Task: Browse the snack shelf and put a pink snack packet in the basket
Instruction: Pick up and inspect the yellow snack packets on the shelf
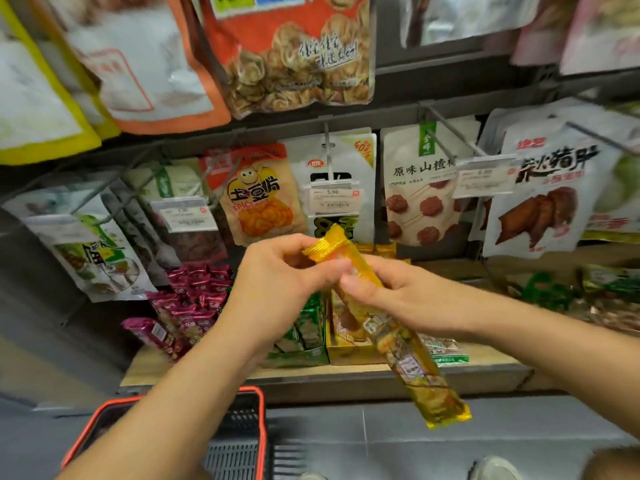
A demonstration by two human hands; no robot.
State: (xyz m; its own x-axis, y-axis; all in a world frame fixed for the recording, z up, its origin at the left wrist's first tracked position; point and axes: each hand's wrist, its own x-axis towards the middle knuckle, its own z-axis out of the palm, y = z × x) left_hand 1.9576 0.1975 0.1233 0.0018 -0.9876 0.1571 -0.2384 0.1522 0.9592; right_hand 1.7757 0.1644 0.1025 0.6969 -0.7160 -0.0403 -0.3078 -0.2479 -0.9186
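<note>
While both forearms angle in from six o'clock, the left hand pinches the upper end of the yellow packet and the right hand grips its middle, above the basket.

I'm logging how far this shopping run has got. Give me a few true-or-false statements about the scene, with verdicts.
1. The left hand and the right hand both grip one yellow packet. True.
2. The pink packets hang from hooks. False: they lie piled on the wooden shelf, left of the hands.
3. The basket has a red rim. True.
4. The basket stands on the wooden shelf. False: it is lower down, below the shelf's front edge and under the left forearm.
</note>
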